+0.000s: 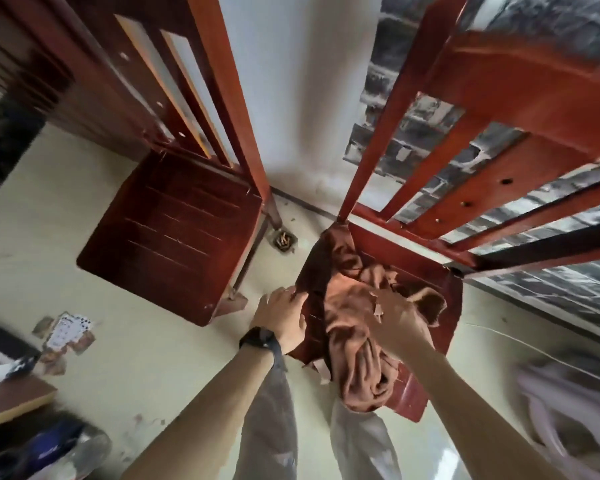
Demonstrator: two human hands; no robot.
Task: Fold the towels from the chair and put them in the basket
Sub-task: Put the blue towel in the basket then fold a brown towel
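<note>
Chair of red-brown varnished wood (174, 230) stands at left. Left hand (284, 317), black wristwatch (258, 337) on its wrist, lies at the left edge of the second red-brown wooden chair's seat (409, 400). Its fingers are straight and close together, tips on the dark brown towel (329, 258). Lighter tan towel (357, 358) is heaped down the seat's middle and spills over the front edge. Right hand (395, 313) is on the heap, blurred; fingers look spread, grip cannot be told. Cloth judged soft, light, limp: it will sag and drag its neighbour. Best taken by two hem corners, one towel at a time. Pale blurred shape (568, 410) at far right may be the basket.
</note>
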